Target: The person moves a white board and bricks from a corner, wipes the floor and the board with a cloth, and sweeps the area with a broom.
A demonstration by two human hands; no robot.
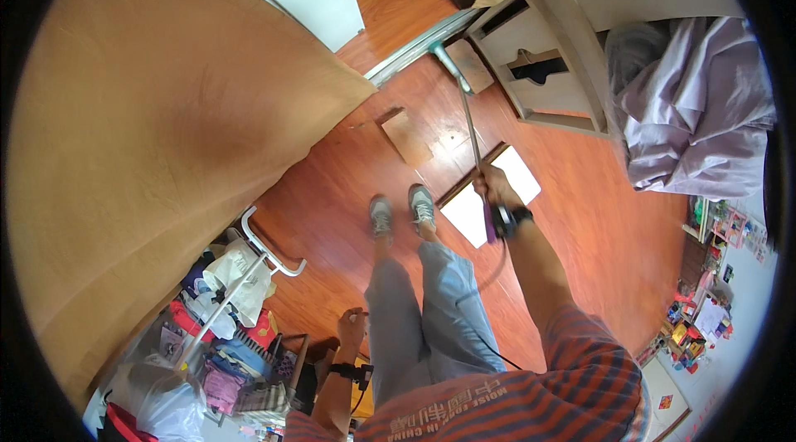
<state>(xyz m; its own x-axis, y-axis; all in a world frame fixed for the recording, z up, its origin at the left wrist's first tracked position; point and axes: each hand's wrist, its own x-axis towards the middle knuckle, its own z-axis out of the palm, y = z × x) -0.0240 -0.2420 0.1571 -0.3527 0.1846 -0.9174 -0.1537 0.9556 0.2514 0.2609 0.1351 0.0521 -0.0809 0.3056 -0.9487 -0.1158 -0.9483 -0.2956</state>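
Note:
My right hand is wrapped round the slim pole of a long-handled floor tool with a purple grip end. Its narrow white-and-teal head rests on the floor ahead, by the door track; whether it is a mop or a broom I cannot tell. Below that hand lies a white rectangular panel with a dark edge, partly covered by my hand and wrist. My left hand hangs low beside my left leg, fingers curled, and nothing shows in it.
Flat brown pieces lie on the wooden floor. A tan curtain fills the left. A pale cabinet frame stands ahead right, near lilac cloth. At lower left are a white rail and piled clothes.

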